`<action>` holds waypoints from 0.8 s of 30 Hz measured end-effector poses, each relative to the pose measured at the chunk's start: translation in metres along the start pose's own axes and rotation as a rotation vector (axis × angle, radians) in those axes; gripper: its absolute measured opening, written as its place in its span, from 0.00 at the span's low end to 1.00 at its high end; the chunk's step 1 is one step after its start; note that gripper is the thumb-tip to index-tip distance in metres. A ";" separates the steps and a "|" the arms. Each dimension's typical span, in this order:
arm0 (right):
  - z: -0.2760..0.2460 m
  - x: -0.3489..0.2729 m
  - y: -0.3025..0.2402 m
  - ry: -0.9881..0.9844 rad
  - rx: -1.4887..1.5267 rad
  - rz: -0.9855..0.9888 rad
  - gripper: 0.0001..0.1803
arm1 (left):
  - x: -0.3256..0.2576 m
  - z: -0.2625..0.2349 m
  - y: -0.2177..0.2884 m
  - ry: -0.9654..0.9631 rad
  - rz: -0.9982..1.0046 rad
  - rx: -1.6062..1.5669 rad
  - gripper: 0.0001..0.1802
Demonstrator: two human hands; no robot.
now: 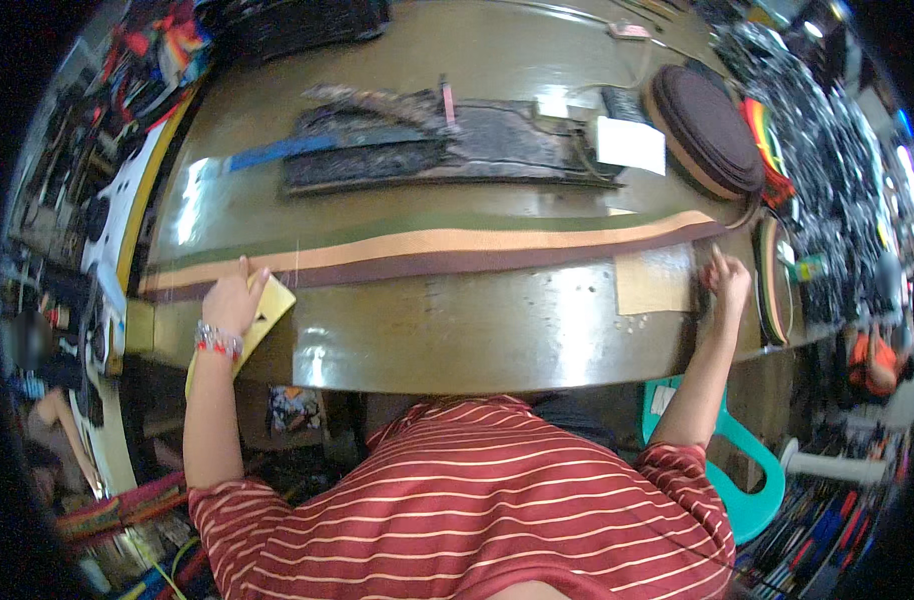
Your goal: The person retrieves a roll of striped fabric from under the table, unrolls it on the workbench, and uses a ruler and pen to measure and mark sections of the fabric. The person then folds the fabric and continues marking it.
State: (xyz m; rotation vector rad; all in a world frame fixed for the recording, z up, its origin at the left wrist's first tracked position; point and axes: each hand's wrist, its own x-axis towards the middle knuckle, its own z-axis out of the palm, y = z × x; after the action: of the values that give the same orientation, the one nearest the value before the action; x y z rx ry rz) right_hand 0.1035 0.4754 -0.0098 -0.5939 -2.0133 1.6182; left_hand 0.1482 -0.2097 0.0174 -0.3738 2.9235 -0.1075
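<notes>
Closest to you, at the near edge of the table (457, 350), your left hand (232, 298) sits on a yellow flat piece (262, 312) that looks like stiff card or a template, angled and hanging partly over the table edge. That hand rests loosely flat, fingers together, fingertips reaching up to the long layered strip (447, 252). There's a beaded bracelet (218, 341) on that wrist.

Over on the other side, your right hand (727, 285) is curled with a finger raised, pressing down right at the strip's lower edge, just beside a tan rectangular sheet (655, 282) lying flat on the table. Can't tell whether it's actually pinching anything.

So the strip runs between both of your hands, band-like, stacked in dark maroon, tan and olive green, looks like soft matte foam or rubber sheet. The tabletop is glossy, brownish-green and reflective.

Further back there's a dark, rough-textured mat (447, 150) with a white paper (631, 144) next to it, then a round stack of brown discs (709, 130) at the far right.
</notes>
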 end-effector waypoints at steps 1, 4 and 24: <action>0.011 -0.016 -0.009 0.131 -0.376 0.010 0.13 | -0.001 -0.009 -0.003 -0.020 -0.029 -0.047 0.35; 0.073 -0.082 -0.060 0.169 0.056 -0.376 0.14 | -0.006 -0.047 0.009 0.201 0.243 -0.556 0.29; 0.332 -0.230 -0.083 -1.106 -0.632 -1.030 0.27 | -0.066 0.050 0.061 0.485 0.494 -0.571 0.23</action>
State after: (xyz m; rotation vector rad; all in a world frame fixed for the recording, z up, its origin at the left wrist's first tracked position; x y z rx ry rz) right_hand 0.0771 0.0635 -0.0114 1.2878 -2.7722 0.5988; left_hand 0.2063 -0.1367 -0.0255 0.3676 3.3659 0.8240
